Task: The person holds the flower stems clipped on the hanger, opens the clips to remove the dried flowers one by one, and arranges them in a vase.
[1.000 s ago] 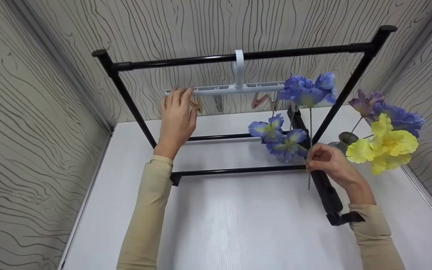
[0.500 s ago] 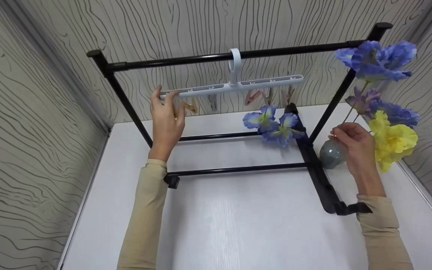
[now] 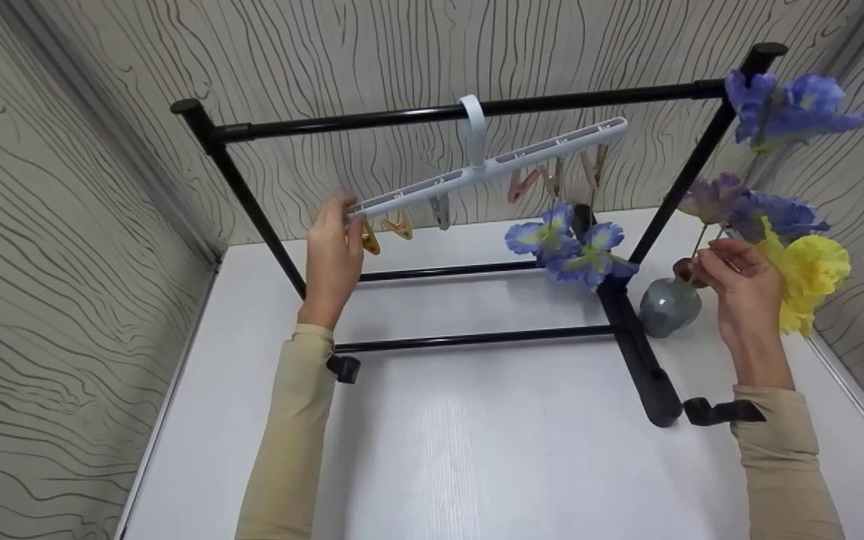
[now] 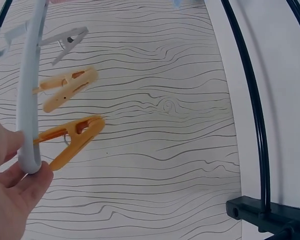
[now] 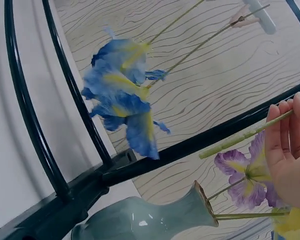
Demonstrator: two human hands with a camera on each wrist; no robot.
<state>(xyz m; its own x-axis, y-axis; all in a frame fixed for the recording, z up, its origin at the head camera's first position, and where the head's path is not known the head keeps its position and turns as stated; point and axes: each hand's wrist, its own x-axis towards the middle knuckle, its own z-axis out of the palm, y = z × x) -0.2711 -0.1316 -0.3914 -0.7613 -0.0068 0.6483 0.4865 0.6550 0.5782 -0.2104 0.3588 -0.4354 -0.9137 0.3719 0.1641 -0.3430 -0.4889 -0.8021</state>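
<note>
My left hand grips the left end of a pale blue clip hanger, thumb and fingers round it in the left wrist view. The hanger slants, its left end lower. Orange and yellow clothespins dangle close to that hand. My right hand pinches the stem of a blue artificial iris, bloom upward. The stem's green lower end is bare in the right wrist view, near the mouth of a grey-blue vase. Purple and yellow flowers stand in the vase.
A black rack carries the hanger on its top bar. Two blue irises hang upside down from clothespins at the hanger's right. The vase stands beside the rack's right foot, on the white table. Patterned walls enclose the back and sides.
My right hand has carried the iris rightward from the rack to beside the vase. My left hand's end of the hanger has dropped, and its right end has risen.
</note>
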